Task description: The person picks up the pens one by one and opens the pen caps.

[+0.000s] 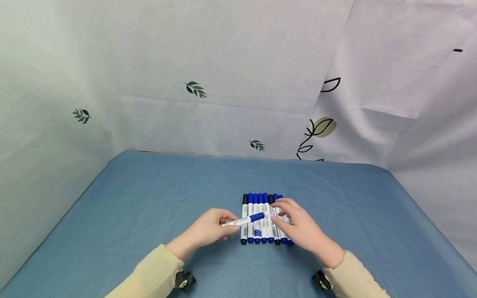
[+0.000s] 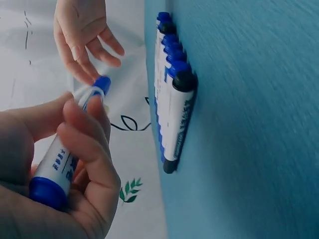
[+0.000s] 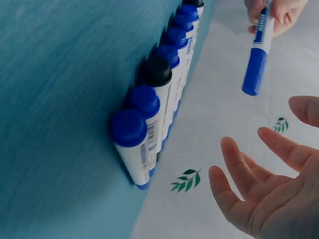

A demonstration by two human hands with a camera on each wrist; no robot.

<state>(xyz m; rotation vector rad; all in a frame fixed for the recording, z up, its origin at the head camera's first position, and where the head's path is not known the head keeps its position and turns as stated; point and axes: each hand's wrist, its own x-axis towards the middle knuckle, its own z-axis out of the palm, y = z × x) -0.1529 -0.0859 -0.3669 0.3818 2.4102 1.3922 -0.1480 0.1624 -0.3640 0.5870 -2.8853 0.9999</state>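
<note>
My left hand grips a white marker with a blue cap, its capped end pointing right. In the left wrist view, the fingers and thumb curl round the barrel of this marker. Below it on the cloth lies a row of white markers, side by side, with blue or black ends. A black-capped marker forms the left end of the row. Over the right end of the row hovers my right hand, fingers spread and relaxed. The right wrist view shows this right hand with nothing in it.
A blue cloth covers the table. Behind and at the sides hang pale sheets printed with leaves. A small black device is worn at the left wrist, and another black device at the right wrist.
</note>
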